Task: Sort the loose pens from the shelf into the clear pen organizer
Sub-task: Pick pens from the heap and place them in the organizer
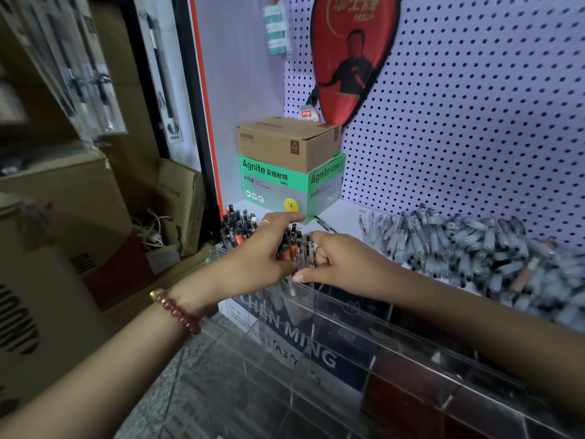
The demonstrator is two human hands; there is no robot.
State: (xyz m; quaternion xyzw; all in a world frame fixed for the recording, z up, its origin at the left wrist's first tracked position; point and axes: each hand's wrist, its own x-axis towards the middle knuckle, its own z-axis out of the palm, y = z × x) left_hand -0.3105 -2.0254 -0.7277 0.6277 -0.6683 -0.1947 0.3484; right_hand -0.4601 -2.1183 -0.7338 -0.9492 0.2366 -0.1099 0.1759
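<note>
Left hand point(258, 250) and right hand point(340, 264) are clasping an upright pen bundle point(296, 245) between them; the organizer point(348, 315) is waiting directly beneath.

Clear acrylic pen organizer point(348, 315) gleams: glossy, smooth, full of reflections. The bundle of clear plastic pens point(297, 248) shines too, while the heap of frosted plastic pens point(468, 248) looks duller. Brown cardboard box point(285, 144) is plain matt. Green printed carton point(272, 185) shows a slight sheen. Dark red bead bracelet point(180, 312) looks polished and glassy.
</note>
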